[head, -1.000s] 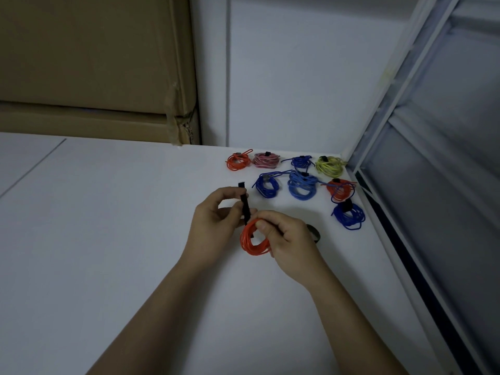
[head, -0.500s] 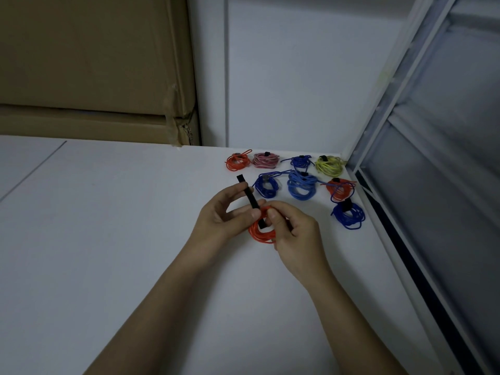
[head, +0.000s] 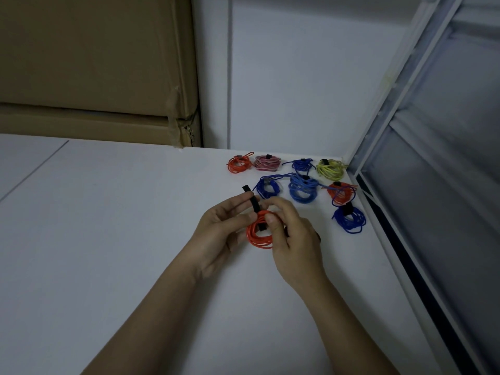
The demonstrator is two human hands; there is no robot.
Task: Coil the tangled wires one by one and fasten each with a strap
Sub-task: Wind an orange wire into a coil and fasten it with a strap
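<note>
An orange wire coil (head: 257,234) is held above the white table (head: 108,239) between both hands. My left hand (head: 219,228) pinches a black strap (head: 251,200) that runs down through the coil; its free end sticks up and to the left. My right hand (head: 292,236) grips the right side of the coil, thumb pressing on its top by the strap. Part of the coil is hidden under my right fingers.
Several strapped coils lie at the table's far right corner: orange (head: 239,164), pink (head: 267,162), blue (head: 302,188), yellow (head: 330,168) and another blue (head: 349,219). A cardboard box (head: 94,71) stands at the back left. A metal frame (head: 405,131) borders the table's right edge.
The coil has been turned and raised slightly toward the far coils. The strap now passes through the coil, with my left hand pinching it higher and my right thumb moved onto the coil's top.
</note>
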